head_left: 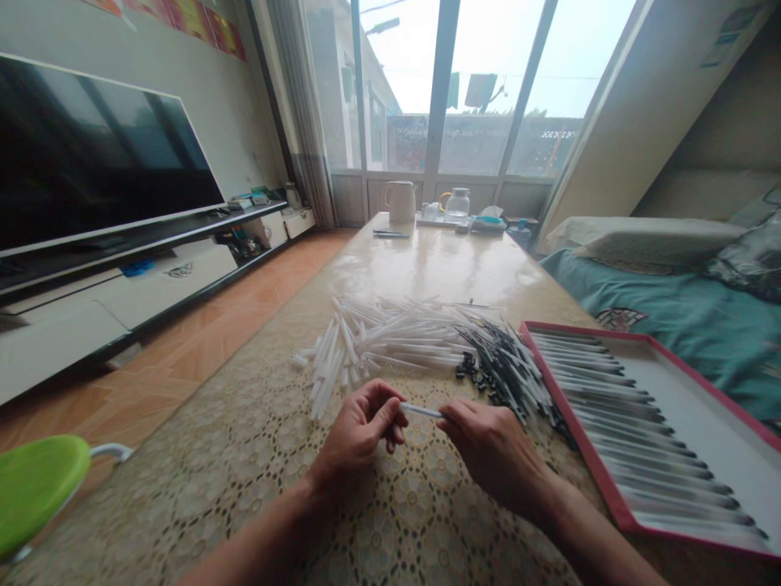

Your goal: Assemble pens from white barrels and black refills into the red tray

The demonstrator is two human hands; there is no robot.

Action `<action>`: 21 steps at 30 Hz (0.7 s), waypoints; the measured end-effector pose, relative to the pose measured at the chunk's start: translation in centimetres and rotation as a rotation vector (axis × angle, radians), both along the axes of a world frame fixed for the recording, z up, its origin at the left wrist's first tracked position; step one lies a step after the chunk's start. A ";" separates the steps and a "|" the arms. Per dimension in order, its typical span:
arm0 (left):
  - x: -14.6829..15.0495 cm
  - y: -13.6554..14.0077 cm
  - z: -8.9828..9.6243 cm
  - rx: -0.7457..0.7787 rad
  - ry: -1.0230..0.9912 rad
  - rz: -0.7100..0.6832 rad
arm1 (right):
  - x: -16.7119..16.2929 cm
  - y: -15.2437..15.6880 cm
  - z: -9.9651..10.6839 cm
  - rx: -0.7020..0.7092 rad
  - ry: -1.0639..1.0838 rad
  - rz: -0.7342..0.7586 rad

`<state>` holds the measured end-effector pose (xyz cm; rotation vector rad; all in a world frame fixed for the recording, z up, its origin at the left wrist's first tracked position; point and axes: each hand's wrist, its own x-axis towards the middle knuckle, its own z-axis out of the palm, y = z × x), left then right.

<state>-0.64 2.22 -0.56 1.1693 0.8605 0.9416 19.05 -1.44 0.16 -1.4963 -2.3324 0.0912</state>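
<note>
Between my two hands a slim white pen barrel (422, 410) is held level above the patterned tablecloth. My left hand (366, 419) pinches its left end between thumb and fingers. On its right end the fingers of my right hand (485, 439) are closed. Just beyond lies a loose heap of white pen tubes (390, 330). Dark pen refills (503, 358) are piled to the right of that heap, with small black pen parts (467, 366) at their near left side. A red-edged box (701, 378) at the right holds a row of pens (647, 435) with black ends.
The long table (244, 439) runs toward the window. A beige jug (400, 202), a glass pitcher (457, 203) and a tissue pack (488, 220) stand at its far end. A green stool (42, 492) is at lower left, a bed (659, 285) at right.
</note>
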 end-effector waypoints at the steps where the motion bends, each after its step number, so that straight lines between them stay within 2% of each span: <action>1: 0.0 -0.1 0.0 0.006 -0.002 0.007 | 0.0 0.0 0.0 -0.017 0.020 -0.001; 7: 0.2 -0.9 0.1 0.048 -0.011 0.040 | 0.3 0.0 0.4 -0.218 0.258 0.042; 16: 0.3 -1.4 0.0 0.111 0.017 0.000 | 0.6 0.1 1.4 -0.510 0.550 0.092; 19: 0.6 -1.1 -0.2 0.076 0.016 -0.049 | 1.1 0.4 1.3 -0.511 0.504 0.105; 21: 0.7 -0.7 -0.3 0.061 0.023 -0.045 | 1.6 0.6 1.4 -0.427 0.422 0.080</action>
